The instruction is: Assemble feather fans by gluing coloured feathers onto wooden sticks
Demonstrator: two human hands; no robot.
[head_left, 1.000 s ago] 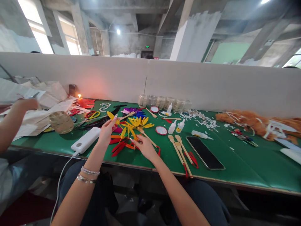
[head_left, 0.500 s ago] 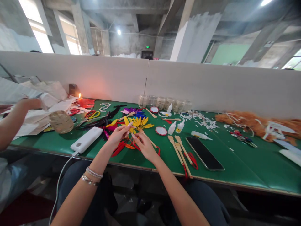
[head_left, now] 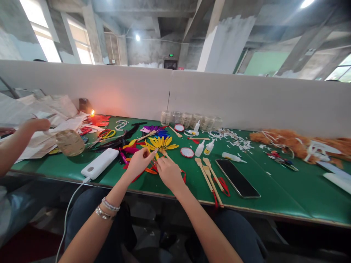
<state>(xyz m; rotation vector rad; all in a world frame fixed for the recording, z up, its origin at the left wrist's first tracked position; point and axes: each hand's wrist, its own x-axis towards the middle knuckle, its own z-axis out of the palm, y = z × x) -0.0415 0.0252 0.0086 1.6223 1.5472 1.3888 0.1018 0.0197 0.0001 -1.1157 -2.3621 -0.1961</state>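
My left hand [head_left: 140,160] and my right hand [head_left: 170,173] meet over the table's front part, fingers closed. A small yellow feather [head_left: 157,156] shows between their fingertips; part of it is hidden. Just beyond lies a fan of yellow feathers [head_left: 168,143] on a wooden stick. Behind it are purple and blue feathers [head_left: 156,130] on another stick. Loose red, orange and magenta feathers [head_left: 150,170] lie under and around my hands, partly covered by them.
A white power bank [head_left: 100,163] with a cable lies left, near a glass jar [head_left: 70,143] and scissors [head_left: 106,134]. A small flame [head_left: 92,112] burns at the back left. Rightward are glue bottles [head_left: 208,147], wooden sticks [head_left: 210,177] and a phone [head_left: 237,178]. A co-worker's hand [head_left: 41,125] is at far left.
My right hand has turned, its back now facing up, and its fingers have moved closer to my left hand. The yellow feather has shifted downward between them. The co-worker's hand has moved slightly.
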